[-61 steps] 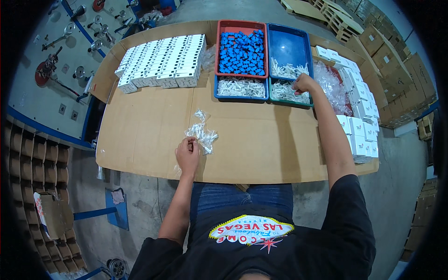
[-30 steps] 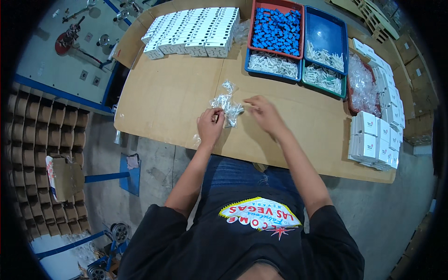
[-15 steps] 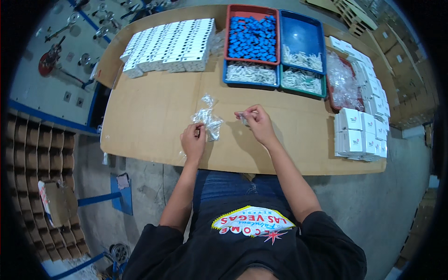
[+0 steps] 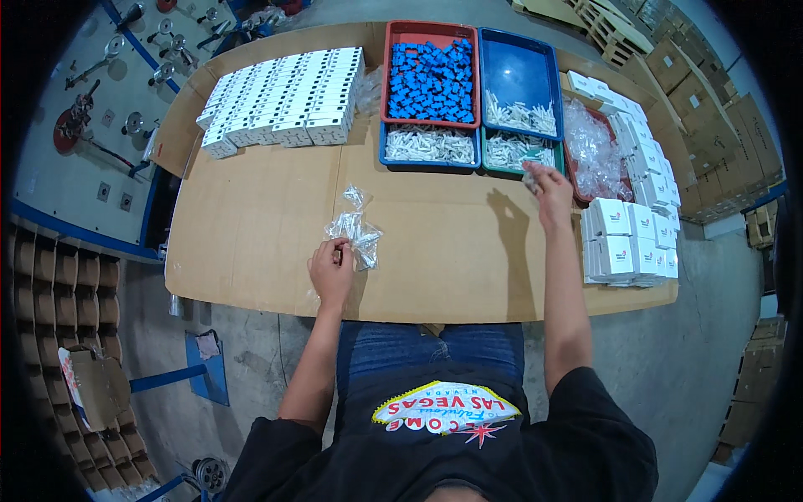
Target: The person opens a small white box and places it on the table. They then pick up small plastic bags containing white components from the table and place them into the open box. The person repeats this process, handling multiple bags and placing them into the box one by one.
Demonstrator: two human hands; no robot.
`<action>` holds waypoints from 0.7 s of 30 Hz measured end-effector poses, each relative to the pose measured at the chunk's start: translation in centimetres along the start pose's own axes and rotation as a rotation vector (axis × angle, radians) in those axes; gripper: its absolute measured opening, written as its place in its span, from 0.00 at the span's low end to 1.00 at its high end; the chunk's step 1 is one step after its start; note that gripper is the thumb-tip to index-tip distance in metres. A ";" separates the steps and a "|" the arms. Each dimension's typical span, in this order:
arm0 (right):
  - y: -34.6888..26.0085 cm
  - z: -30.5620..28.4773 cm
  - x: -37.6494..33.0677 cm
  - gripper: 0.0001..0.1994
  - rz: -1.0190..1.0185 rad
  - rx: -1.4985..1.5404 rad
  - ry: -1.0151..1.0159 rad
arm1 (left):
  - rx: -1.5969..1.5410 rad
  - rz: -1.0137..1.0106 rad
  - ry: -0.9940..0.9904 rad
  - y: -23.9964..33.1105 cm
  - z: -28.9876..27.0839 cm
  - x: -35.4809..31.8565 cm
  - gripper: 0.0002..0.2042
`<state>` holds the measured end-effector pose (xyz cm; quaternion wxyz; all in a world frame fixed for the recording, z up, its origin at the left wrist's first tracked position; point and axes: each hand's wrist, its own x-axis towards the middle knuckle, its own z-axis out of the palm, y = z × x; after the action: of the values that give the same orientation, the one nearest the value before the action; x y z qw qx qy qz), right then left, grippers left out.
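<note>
1. Hand state: the right hand (image 4: 552, 194) pinches a small pale item, type unclear, at the near rim of the green tray (image 4: 502, 173). The left hand (image 4: 331, 274) is curled beside the clear plastic bags (image 4: 361, 237); whether it grips one cannot be told.
2. Location: the bags lie heaped on the cardboard-covered counter (image 4: 435, 276); slim white pieces (image 4: 506, 153) lie in the green tray.
3. Hazard: a loose fingertip pinch may drop the item among the white pieces.
4. Hazard: a sideways left-hand movement may drag the overlapping bags apart.
5. Difference from half a second ago: the right hand is at the tray, no longer near the bags; the left hand remains beside them.
</note>
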<state>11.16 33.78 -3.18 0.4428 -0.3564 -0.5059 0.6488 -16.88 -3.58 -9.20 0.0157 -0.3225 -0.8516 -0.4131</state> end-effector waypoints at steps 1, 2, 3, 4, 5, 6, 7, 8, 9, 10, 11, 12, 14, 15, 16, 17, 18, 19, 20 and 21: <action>-0.6 0.2 1.5 0.08 0.024 -0.001 0.015 | -0.002 -0.005 -0.003 -0.1 0.0 0.0 0.05; -1.7 0.9 2.8 0.09 0.048 -0.002 0.030 | -0.005 -0.009 -0.006 -0.2 -0.1 0.0 0.05; -2.8 1.7 4.2 0.10 0.082 0.010 0.007 | -0.006 -0.015 -0.008 -0.2 -0.1 -0.1 0.05; -3.7 2.4 5.7 0.11 0.147 0.017 -0.017 | -0.003 -0.018 -0.009 -0.3 -0.2 -0.1 0.05; -4.3 3.1 7.3 0.12 0.208 0.001 -0.003 | -0.003 -0.019 -0.012 -0.3 -0.3 -0.1 0.05; -4.8 3.9 9.0 0.14 0.271 -0.014 0.010 | -0.001 -0.021 -0.015 -0.3 -0.5 -0.2 0.05; -4.8 3.9 11.3 0.15 0.331 -0.100 -0.016 | -0.004 -0.024 -0.016 -0.2 -0.5 -0.2 0.05; -4.6 3.1 13.9 0.16 0.386 -0.187 -0.035 | -0.013 -0.023 -0.019 0.0 -0.3 -0.1 0.05; -4.5 2.8 16.1 0.16 0.445 -0.275 -0.062 | -0.017 -0.026 -0.019 0.1 -0.3 0.0 0.05; -4.9 3.1 17.7 0.15 0.450 -0.367 -0.093 | -0.015 -0.012 -0.005 0.0 -0.2 0.0 0.05; -5.4 3.5 18.8 0.14 0.454 -0.459 -0.124 | -0.012 0.001 0.009 -0.2 -0.1 -0.1 0.05; -5.6 3.9 19.8 0.13 0.457 -0.551 -0.154 | -0.010 0.015 0.021 -0.4 0.0 -0.1 0.05; -6.1 5.2 21.1 0.08 0.404 -0.702 -0.120 | 0.001 0.014 0.026 -0.4 0.0 -0.2 0.04; -6.7 5.7 21.8 0.08 0.378 -0.815 -0.142 | 0.005 0.015 0.027 -0.5 0.1 -0.2 0.04; -7.1 6.0 22.4 0.08 0.352 -0.928 -0.161 | 0.006 0.018 0.028 -0.4 0.0 -0.2 0.04; -7.4 6.3 22.9 0.09 0.352 -0.977 -0.202 | 0.006 0.023 0.027 -0.4 0.0 -0.1 0.04; -7.6 6.4 23.1 0.09 0.324 -1.063 -0.206 | 0.006 0.029 0.026 -0.3 0.1 -0.1 0.04; -7.9 7.8 22.7 0.09 0.298 -1.145 -0.220 | 0.010 0.008 0.016 -0.4 -0.2 -0.3 0.04; -8.4 8.6 22.5 0.10 0.268 -1.227 -0.228 | 0.010 -0.010 0.005 -0.3 -0.5 -0.3 0.05; -8.8 9.2 22.2 0.11 0.248 -1.274 -0.231 | 0.011 -0.027 -0.006 -0.3 -0.6 -0.4 0.05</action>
<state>-3.17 52.25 7.17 0.0100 -0.5326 -0.7903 0.3026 -16.89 -4.36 -9.09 0.0091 -0.3121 -0.8581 -0.4077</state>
